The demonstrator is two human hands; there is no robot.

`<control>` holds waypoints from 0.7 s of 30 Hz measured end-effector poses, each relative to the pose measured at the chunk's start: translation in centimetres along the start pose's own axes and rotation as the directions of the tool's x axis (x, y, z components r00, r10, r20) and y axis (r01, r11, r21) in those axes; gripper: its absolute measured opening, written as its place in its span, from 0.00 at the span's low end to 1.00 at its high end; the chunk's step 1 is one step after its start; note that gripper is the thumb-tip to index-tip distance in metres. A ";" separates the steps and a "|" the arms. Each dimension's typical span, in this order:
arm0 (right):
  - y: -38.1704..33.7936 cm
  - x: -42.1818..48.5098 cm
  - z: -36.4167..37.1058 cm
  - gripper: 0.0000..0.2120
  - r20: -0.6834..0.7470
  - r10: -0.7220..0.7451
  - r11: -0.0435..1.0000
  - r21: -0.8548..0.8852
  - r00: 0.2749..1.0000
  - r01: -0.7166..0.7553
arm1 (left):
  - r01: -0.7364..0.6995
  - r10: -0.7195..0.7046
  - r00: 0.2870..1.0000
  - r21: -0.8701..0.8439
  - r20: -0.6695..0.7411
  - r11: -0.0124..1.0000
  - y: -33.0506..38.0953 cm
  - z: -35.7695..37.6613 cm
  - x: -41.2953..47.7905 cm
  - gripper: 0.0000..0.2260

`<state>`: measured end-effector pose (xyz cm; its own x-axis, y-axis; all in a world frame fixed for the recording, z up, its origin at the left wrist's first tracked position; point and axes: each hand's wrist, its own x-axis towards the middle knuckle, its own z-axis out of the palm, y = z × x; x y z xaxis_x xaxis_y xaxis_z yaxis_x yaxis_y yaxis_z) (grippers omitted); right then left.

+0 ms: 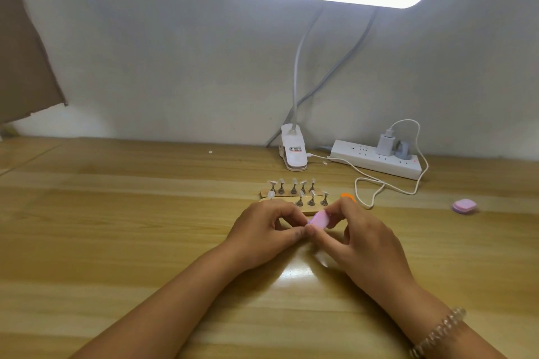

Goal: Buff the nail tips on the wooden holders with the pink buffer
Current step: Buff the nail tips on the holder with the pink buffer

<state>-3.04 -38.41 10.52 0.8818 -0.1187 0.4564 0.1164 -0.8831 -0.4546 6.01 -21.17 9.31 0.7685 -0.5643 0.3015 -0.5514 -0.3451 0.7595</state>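
Though tiny, rounded pink buffer (320, 219).

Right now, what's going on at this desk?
A person holds the pink buffer in the right hand, just in front of the wooden holders. The left hand has its fingertips at the buffer's edge; what they pinch is hidden. Nail tips stand in rows on the holders. Another pink pad lies far right on the table.
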 end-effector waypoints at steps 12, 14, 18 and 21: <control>-0.2 -0.3 0.0 0.19 0.016 -0.029 0.999 0.033 0.999 0.028 | -0.005 0.005 1.000 0.005 -0.006 1.000 0.1 0.0 0.0 0.07; -0.1 -0.3 0.1 0.19 0.016 -0.001 0.999 0.045 1.000 0.000 | -0.005 0.005 1.000 0.005 -0.009 1.000 0.1 -0.1 0.1 0.07; 0.7 0.3 0.0 0.14 -0.088 0.141 0.978 0.169 0.986 -0.124 | -0.012 0.012 1.000 -0.012 -0.017 1.000 0.0 0.0 0.1 0.04; 0.5 0.2 0.0 0.13 -0.112 0.106 0.974 0.211 0.988 -0.081 | -0.007 0.007 1.000 -0.001 -0.020 1.000 0.0 0.0 0.1 0.05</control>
<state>-2.82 -38.90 10.38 0.8325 -0.2617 0.4882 0.1384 -0.7551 -0.6408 6.08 -21.20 9.34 0.7712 -0.5515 0.3179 -0.5562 -0.3408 0.7580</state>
